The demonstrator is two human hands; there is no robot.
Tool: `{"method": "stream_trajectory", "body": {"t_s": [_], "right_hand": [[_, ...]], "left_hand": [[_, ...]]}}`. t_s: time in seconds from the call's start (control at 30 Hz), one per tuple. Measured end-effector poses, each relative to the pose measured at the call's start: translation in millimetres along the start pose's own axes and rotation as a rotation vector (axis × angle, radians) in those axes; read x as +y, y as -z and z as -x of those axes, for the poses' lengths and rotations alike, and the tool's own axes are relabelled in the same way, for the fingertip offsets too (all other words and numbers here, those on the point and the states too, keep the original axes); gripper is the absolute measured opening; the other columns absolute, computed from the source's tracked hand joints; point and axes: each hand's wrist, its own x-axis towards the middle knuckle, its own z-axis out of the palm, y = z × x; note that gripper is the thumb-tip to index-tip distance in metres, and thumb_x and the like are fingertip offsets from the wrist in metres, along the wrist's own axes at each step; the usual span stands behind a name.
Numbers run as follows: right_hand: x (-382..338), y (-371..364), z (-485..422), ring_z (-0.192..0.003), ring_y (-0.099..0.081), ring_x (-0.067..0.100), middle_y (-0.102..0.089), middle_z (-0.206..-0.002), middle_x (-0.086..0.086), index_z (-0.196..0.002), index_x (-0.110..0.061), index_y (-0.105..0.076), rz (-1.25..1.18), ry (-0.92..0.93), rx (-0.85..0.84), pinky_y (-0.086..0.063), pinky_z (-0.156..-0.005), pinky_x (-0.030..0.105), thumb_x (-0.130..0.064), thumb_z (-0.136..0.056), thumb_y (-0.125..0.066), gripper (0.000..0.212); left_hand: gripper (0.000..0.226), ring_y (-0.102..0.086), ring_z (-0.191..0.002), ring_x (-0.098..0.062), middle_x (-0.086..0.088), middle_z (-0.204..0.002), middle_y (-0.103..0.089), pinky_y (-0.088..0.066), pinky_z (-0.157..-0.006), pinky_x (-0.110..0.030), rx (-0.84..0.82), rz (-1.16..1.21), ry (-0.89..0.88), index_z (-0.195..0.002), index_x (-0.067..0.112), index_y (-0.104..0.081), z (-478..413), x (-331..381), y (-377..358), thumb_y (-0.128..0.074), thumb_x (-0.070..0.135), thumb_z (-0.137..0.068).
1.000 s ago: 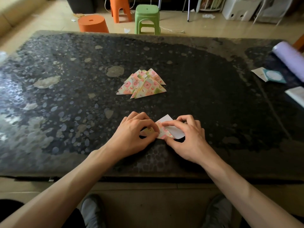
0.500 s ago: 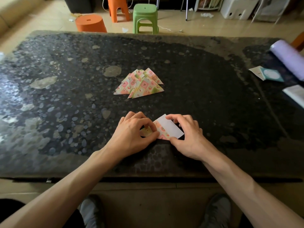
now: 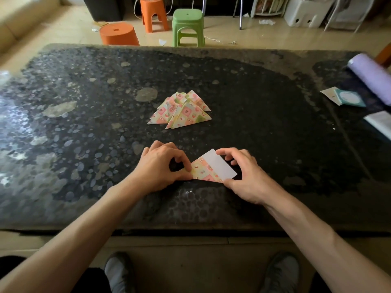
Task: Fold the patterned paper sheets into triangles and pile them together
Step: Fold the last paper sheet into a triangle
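While one sheet (image 3: 208, 171) is mid-fold, finished triangles (image 3: 179, 111) sit piled at centre frame.
Lower centre: left hand (image 3: 160, 168) pinches its left corner, right hand (image 3: 245, 176) grips the white flap; pile holds perhaps five.

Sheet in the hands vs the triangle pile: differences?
The patterned paper sheet shows a white flap; the pile of folded patterned paper triangles shows only print. The left hand and right hand pinch the sheet; the pile lies untouched, farther across the dark table. Both share the pastel print.
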Motion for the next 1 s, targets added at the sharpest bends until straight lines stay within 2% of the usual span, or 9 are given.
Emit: {"method": "stream_trajectory", "body": {"t_s": [0.13, 0.23, 0.33, 0.4, 0.57, 0.7, 0.83, 0.9, 1.0], "right_hand": [[0.3, 1.3, -1.2, -0.139, -0.036, 0.013, -0.036, -0.145, -0.009, -0.142, -0.046, -0.042, 0.01, -0.001, -0.012, -0.038, -0.117, 0.046, -0.006, -0.088, -0.074, 0.074], [1.6, 1.8, 0.2, -0.133, -0.041, 0.011, -0.04, -0.141, -0.01, -0.141, -0.044, -0.045, -0.001, 0.036, 0.0, -0.041, -0.113, 0.041, -0.016, -0.088, -0.076, 0.067], [4.4, 1.1, 2.8, -0.125, -0.046, 0.009, -0.045, -0.133, -0.01, -0.139, -0.041, -0.051, -0.031, 0.054, 0.134, -0.042, -0.097, 0.027, -0.032, -0.09, -0.076, 0.056], [5.9, -1.5, 3.7, -0.124, -0.044, 0.011, -0.048, -0.13, -0.009, -0.138, -0.039, -0.055, 0.096, 0.052, 0.247, -0.039, -0.093, 0.025, -0.042, -0.091, -0.073, 0.051], [2.6, -12.3, 6.4, -0.126, -0.037, 0.01, -0.039, -0.123, -0.013, -0.136, -0.04, -0.054, 0.196, 0.055, 0.232, -0.033, -0.089, 0.023, -0.055, -0.085, -0.077, 0.058], [-0.4, -16.8, 8.2, -0.126, -0.036, 0.009, -0.041, -0.126, -0.012, -0.136, -0.041, -0.053, 0.186, 0.082, 0.226, -0.031, -0.091, 0.021, -0.052, -0.085, -0.078, 0.058], [-0.9, -13.5, 8.9, -0.125, -0.039, 0.007, -0.041, -0.127, -0.014, -0.142, -0.046, -0.044, 0.126, 0.131, 0.151, -0.036, -0.092, 0.023, -0.052, -0.083, -0.08, 0.069], [-1.3, -12.5, 10.0, -0.122, -0.039, 0.005, -0.04, -0.129, -0.016, -0.145, -0.047, -0.04, 0.079, 0.162, 0.125, -0.037, -0.092, 0.024, -0.055, -0.081, -0.08, 0.075], [-0.5, -14.1, 10.7, -0.12, -0.041, 0.005, -0.039, -0.128, -0.019, -0.146, -0.049, -0.036, 0.044, 0.213, 0.123, -0.038, -0.089, 0.022, -0.054, -0.081, -0.08, 0.079]], "left_hand": [[0.028, -0.032, -0.11, -0.007, 0.022, -0.102, -0.049, -0.025, -0.091, -0.033, -0.018, -0.048, 0.061, -0.079, 0.047, -0.065, -1.3, -10.8, 11.0, -0.079, 0.068, -0.069], [0.034, -0.037, -0.107, -0.009, 0.019, -0.101, -0.052, -0.028, -0.089, -0.033, -0.011, -0.056, 0.102, -0.081, 0.046, -0.065, -2.4, -16.9, 17.7, -0.08, 0.071, -0.063], [0.032, -0.038, -0.107, -0.009, 0.02, -0.1, -0.053, -0.029, -0.089, -0.033, -0.011, -0.06, 0.077, -0.083, 0.049, -0.065, -2.3, -18.7, 20.2, -0.08, 0.07, -0.064], [0.027, -0.04, -0.108, -0.009, 0.021, -0.1, -0.054, -0.031, -0.09, -0.034, -0.01, -0.061, 0.051, -0.084, 0.052, -0.065, -2.7, -20.0, 22.3, -0.08, 0.067, -0.068], [0.015, -0.054, -0.103, -0.011, 0.02, -0.099, -0.061, -0.048, -0.091, -0.04, 0.012, -0.044, 0.026, -0.089, 0.054, -0.068, -4.6, -25.3, 22.8, -0.077, 0.059, -0.078], [0.013, -0.056, -0.102, -0.008, 0.018, -0.102, -0.062, -0.051, -0.092, -0.037, 0.028, 0.022, 0.018, -0.093, 0.046, -0.072, -6.4, -27.0, 20.0, -0.079, 0.047, -0.083], [0.01, -0.063, -0.1, 0.001, 0.022, -0.1, -0.069, -0.054, -0.093, -0.034, 0.042, 0.169, 0.0, -0.094, 0.04, -0.073, -8.2, -24.0, 19.6, -0.076, 0.032, -0.09], [0.012, -0.066, -0.097, 0.003, 0.021, -0.098, -0.072, -0.054, -0.09, -0.03, 0.059, 0.245, 0.003, -0.094, 0.038, -0.072, -8.9, -20.0, 19.3, -0.074, 0.027, -0.092], [0.014, -0.07, -0.088, 0.0, 0.014, -0.093, -0.075, -0.052, -0.078, -0.024, 0.069, 0.364, 0.057, -0.096, 0.037, -0.069, -8.8, -15.3, 20.8, -0.072, 0.024, -0.095]]}}
